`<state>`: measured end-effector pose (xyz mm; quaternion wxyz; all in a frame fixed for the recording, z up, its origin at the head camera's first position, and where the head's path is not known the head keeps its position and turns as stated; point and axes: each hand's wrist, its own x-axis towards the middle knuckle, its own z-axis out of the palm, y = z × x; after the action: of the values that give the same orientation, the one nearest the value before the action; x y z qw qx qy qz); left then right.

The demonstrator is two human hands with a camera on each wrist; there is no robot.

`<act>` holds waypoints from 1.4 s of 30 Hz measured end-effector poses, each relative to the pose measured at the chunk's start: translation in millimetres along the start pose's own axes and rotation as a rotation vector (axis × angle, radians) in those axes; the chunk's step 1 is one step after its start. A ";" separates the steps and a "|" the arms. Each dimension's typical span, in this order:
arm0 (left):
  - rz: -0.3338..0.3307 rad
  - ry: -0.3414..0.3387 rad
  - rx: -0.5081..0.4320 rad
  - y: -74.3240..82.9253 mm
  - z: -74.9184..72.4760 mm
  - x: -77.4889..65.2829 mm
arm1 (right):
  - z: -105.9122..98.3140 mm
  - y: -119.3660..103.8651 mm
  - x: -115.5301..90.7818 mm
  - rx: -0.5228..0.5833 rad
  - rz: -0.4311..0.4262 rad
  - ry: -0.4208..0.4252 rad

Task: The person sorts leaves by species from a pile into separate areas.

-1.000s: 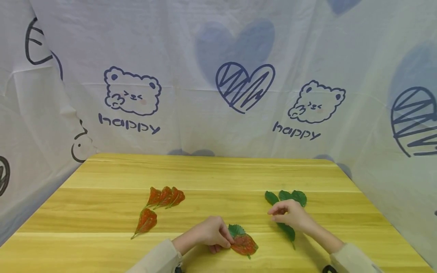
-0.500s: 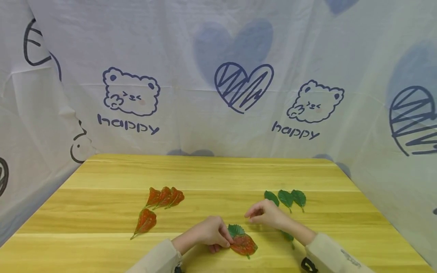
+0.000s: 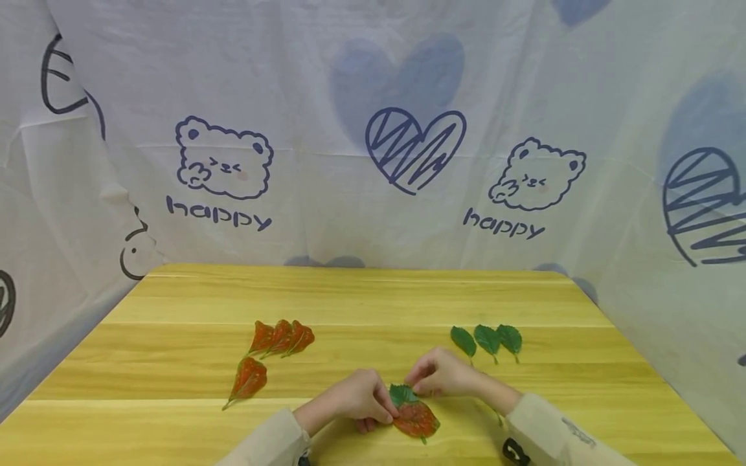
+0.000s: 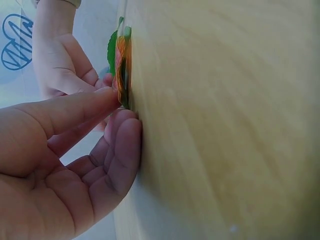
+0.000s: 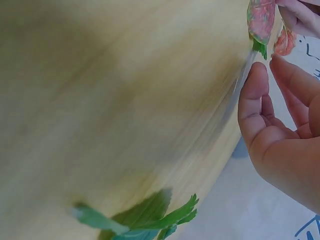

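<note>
My left hand pinches the left edge of a red leaf that lies near the front of the table. In the left wrist view, the thumb and a finger meet at the edge of this red leaf. A toothed green leaf pokes out from behind the red one at its far side. My right hand is at the right edge of that green leaf. In the right wrist view, its thumb and forefinger stand slightly apart at the green leaf's tip; no grip on it shows.
At the left lie several red leaves: an overlapping row and a single one nearer me. Three green leaves lie in a row at the right. Another's stem shows beyond my right forearm. A printed cloth hangs behind the wooden table.
My right hand has moved left and toward me, from above the green leaves at the right to the green leaf behind the red one. The left hand stays in place.
</note>
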<state>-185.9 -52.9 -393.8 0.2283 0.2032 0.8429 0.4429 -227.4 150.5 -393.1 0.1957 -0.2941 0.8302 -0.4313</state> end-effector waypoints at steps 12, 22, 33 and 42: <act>0.021 -0.003 0.014 1.3 -0.4 -2.9 | 5.7 -3.0 4.1 -0.031 0.026 -0.043; 0.132 0.067 0.077 0.2 -2.1 -2.0 | 9.3 -0.8 7.9 -0.035 0.043 -0.025; 0.186 0.059 -0.044 -5.3 -4.8 1.4 | 9.9 1.2 9.1 -0.026 0.063 -0.028; 0.242 0.013 -0.140 -7.0 -5.3 2.4 | 9.7 0.4 9.4 -0.026 0.056 -0.030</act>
<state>-191.8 -58.7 -397.5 0.1813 0.2839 0.7807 0.5264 -228.9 138.7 -399.4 0.2165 -0.2797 0.8406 -0.4102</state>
